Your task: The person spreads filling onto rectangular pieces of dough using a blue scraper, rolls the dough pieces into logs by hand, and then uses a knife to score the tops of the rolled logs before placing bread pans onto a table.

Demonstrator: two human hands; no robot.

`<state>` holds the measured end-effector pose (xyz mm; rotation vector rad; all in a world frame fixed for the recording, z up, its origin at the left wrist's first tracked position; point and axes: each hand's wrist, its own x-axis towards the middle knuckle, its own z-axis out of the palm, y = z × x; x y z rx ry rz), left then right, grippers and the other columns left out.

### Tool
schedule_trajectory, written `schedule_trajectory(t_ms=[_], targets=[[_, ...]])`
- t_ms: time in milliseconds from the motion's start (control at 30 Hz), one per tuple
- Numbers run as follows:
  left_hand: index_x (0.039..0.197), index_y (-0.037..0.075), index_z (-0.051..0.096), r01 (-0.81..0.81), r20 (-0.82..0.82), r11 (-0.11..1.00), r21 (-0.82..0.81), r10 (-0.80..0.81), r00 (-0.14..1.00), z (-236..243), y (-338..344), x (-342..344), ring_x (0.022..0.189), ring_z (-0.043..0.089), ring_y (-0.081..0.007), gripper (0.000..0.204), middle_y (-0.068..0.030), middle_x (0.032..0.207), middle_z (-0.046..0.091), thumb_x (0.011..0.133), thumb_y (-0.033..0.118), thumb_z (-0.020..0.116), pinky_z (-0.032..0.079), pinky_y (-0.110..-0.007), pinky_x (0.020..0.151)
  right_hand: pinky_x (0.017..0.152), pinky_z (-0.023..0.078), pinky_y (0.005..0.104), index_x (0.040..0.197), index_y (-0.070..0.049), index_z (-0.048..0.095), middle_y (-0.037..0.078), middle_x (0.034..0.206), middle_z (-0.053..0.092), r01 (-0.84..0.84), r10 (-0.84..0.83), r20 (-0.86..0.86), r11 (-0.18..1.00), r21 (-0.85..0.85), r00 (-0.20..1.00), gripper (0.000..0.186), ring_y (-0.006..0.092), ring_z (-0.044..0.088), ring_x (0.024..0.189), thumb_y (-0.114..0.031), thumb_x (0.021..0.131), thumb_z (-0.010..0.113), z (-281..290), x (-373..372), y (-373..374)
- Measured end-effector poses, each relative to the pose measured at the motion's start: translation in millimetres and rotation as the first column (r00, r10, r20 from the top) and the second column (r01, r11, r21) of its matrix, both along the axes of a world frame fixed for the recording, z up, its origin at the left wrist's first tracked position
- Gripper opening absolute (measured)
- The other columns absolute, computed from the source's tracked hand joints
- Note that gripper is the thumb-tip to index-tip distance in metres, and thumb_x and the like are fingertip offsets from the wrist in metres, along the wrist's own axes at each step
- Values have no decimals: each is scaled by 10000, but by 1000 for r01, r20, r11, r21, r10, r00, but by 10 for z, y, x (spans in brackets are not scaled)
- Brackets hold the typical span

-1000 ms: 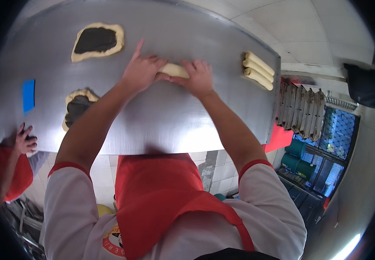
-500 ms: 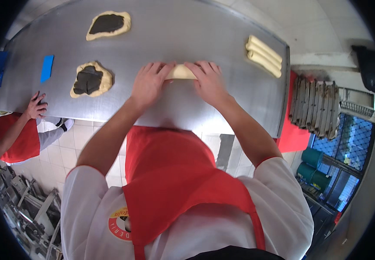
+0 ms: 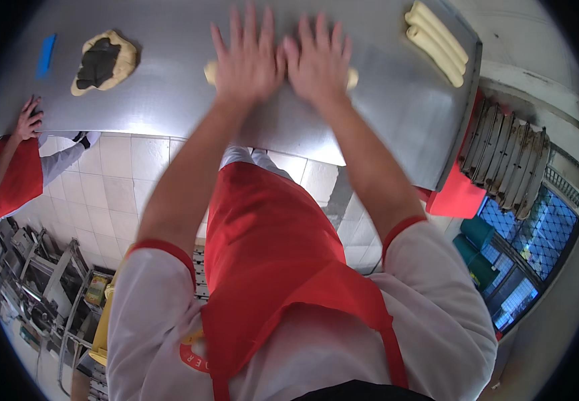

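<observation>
Both my arms reach forward over a steel worktable (image 3: 169, 100). My left hand (image 3: 246, 63) and my right hand (image 3: 317, 63) lie flat side by side on a roll of pale dough (image 3: 210, 72), fingers stretched out and thumbs close together. Only the roll's two ends show, one past each hand; its middle is hidden under my palms. To the left lies a flattened dough piece (image 3: 129, 61) with a dark filling (image 3: 98, 63) spread on it. Several finished-looking dough rolls (image 3: 438, 43) rest side by side at the far right of the table.
A blue flat scraper (image 3: 46, 55) lies at the table's left. There, a co-worker's hand (image 3: 29, 120) touches the table edge. Stacked metal pans (image 3: 507, 157) stand beyond the right end, near green containers (image 3: 477, 250). Metal equipment (image 3: 42, 281) fills the lower left.
My hands have gone from curling round the dough roll's ends to lying flat over it, farther forward. The roll now reaches out past both hands. The view has shifted, and the farther filled dough has left it.
</observation>
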<state>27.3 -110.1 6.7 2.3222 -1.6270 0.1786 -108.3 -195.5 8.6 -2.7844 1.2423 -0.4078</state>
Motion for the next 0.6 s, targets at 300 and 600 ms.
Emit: schedule_trajectory(t_ms=[300, 600], targets=[[1709, 217, 373, 149, 12, 987, 64, -150, 989, 41, 427, -362, 1636, 277, -420, 681, -89, 1773, 347, 1089, 483, 465, 146, -721, 1289, 1297, 239, 622, 1606, -172, 534, 159, 1681, 461, -60, 53, 141, 997, 47, 989, 569, 444, 389, 1555, -410, 1088, 526, -73, -366, 255], [1717, 0, 233, -168, -781, 954, -247, -94, 617, 145, 1589, -373, 1649, 257, -415, 857, -248, 1779, 249, 1019, 183, 696, 266, -509, 1322, 1244, 408, 523, 1651, -97, 443, 221, 1678, 444, 157, -449, 582, 862, 482, 678, 653, 444, 410, 1559, -43, 1011, 564, 155, -1212, 834]])
